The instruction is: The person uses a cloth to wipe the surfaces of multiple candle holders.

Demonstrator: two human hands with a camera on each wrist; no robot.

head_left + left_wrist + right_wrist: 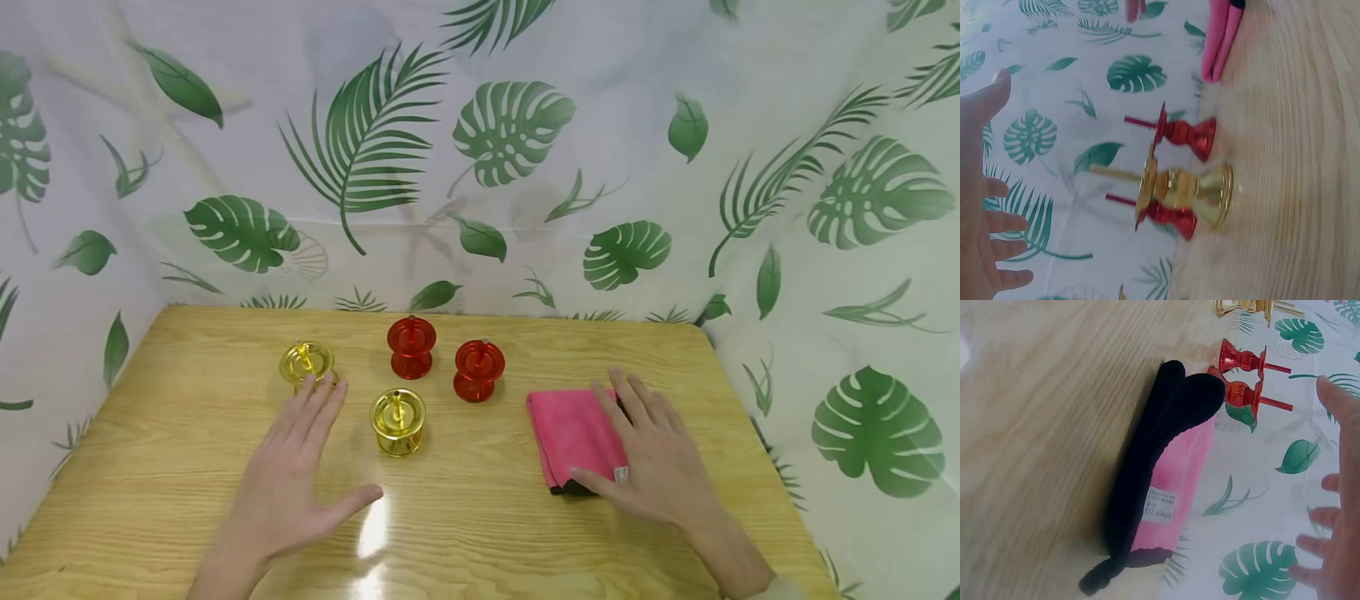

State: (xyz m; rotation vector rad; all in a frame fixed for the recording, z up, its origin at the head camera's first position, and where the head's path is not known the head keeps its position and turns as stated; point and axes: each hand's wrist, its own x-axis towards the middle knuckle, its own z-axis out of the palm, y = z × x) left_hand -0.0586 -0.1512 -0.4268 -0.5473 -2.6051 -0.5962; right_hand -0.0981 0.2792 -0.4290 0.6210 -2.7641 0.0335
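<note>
Fingers [327,417] on both hands are straight and spread, as I see them through my distant cameras. I find the left hand [288,487] raised over the table [480,525], its fingertips just in front of a gold candle holder [306,363] at far left. A second gold holder [398,423] stands to the right and nearer; beyond it stand a red holder [411,348] and, slightly right and nearer, another red holder [479,371]. On the right, I see the right hand [656,458] above a folded pink cloth [573,429] with black edging and a white label.
</note>
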